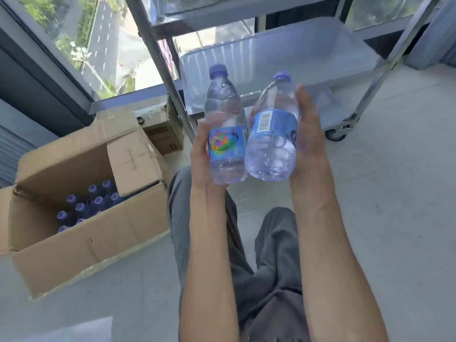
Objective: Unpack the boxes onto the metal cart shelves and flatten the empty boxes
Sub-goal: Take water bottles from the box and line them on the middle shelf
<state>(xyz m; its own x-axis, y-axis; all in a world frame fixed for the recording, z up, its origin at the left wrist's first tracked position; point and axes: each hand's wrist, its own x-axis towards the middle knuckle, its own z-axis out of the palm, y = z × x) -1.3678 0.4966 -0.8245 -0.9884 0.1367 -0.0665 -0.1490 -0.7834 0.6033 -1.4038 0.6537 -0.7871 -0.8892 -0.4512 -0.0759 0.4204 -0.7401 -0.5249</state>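
Note:
I hold two clear water bottles with purple caps and blue labels in front of the metal cart. My left hand [201,154] grips the left bottle [225,124], which stands nearly upright. My right hand [309,137] grips the right bottle [272,134], tilted slightly to the right. The cart's bottom shelf [308,62] lies bare just beyond the bottles. To my left an open cardboard box [91,233] sits on the floor with several purple-capped bottles [86,206] inside.
A smaller closed cardboard box [162,129] stands behind the open one by the cart's left post [162,70]. A caster wheel [336,134] shows at the cart's right. A floor-level window is at the left. My grey-trousered legs are below.

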